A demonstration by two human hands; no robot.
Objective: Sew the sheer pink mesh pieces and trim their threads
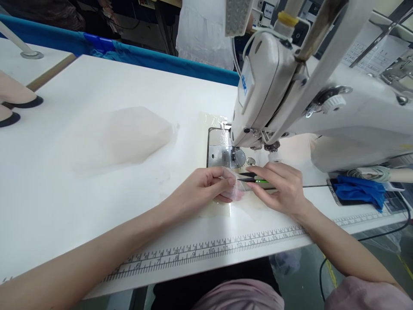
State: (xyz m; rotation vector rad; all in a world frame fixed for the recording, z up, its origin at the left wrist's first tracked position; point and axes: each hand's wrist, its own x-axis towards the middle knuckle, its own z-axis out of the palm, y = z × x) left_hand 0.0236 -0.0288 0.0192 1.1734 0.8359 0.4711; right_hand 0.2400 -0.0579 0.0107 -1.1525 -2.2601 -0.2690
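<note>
My left hand (214, 184) pinches a small piece of sheer whitish fabric (237, 189) just in front of the sewing machine's needle plate (221, 156). My right hand (280, 187) is closed on thread snips (254, 178) with dark blades and a bit of green. The blades point left and reach the edge of the sheer fabric; whether they touch a thread I cannot tell. Above and behind both hands stands the white sewing machine (258, 90), its needle and presser foot over the plate.
Another sheer piece (135, 135) lies flat on the white table to the left. A printed ruler (209, 252) runs along the front edge. At right lie a blue cloth (359, 191) and a phone (335, 193) partly under it. A blue fabric trough (177, 64) borders the far side.
</note>
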